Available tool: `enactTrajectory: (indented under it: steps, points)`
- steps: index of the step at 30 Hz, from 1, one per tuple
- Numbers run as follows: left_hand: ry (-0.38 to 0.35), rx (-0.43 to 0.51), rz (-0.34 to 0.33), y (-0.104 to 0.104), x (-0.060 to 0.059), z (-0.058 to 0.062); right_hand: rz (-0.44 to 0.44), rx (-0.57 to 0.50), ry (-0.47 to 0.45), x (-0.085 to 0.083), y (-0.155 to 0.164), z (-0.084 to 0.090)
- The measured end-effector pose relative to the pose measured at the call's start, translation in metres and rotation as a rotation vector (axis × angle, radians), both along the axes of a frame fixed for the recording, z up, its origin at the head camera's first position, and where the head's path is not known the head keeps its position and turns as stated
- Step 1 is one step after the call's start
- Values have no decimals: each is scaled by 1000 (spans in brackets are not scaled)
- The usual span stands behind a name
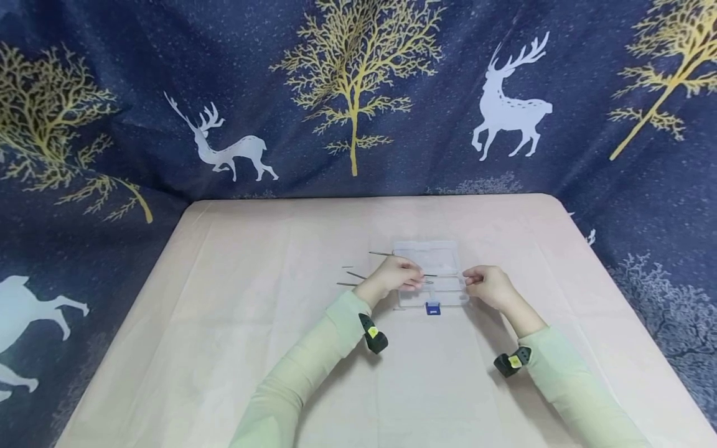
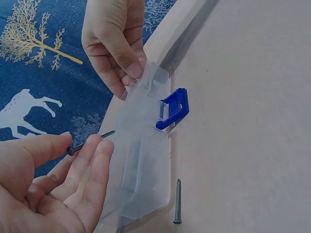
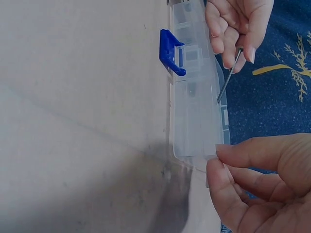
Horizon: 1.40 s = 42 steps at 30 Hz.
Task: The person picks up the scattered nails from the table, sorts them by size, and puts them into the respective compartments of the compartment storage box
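A clear plastic box with a blue latch lies on the table, lid shut as far as I can tell. My left hand hovers over its left part and pinches a thin dark nail between thumb and fingers. The same nail hangs from that hand over the box in the right wrist view. My right hand pinches the box's right edge, thumb and fingertips on the rim. The left wrist view shows this hand holding the box's far corner.
Three loose nails lie on the pale tablecloth left of the box, and one nail rests close by its front wall. A blue curtain with deer and trees hangs behind the table.
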<state>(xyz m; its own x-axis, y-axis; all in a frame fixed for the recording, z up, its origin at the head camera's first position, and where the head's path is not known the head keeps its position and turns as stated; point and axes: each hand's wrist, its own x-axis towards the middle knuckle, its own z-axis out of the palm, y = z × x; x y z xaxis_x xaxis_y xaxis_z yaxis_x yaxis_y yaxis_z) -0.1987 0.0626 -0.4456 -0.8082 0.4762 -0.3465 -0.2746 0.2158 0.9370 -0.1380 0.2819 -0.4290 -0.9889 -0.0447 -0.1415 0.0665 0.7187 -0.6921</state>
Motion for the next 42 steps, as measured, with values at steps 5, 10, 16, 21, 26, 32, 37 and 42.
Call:
enactTrajectory:
  steps: [5,10,16,21,26,32,37,42]
  points:
    - [3,-15,-23,-2,1,3,-1,-9,-12,-1,-1,-1]
    - [-13,-33,-24,-6,2,9,-5,7,-3,-2,0,-4]
    - [6,-49,-22,-14,0,13,-8,11,-5,-1,0,-1]
    - [60,-77,-27,-22,0,19,-8,19,-4,-1,-1,-1]
    - [180,-142,-15,-31,-3,22,-10,30,0,-2,-1,-2]
    - [356,-254,41,-47,-8,26,-12,34,8,-1,0,-2]
    - [558,-451,23,-62,-11,28,-6,34,19,0,-1,-1]
    - [618,-560,-59,-70,-11,27,-1,39,31,0,-1,-1]
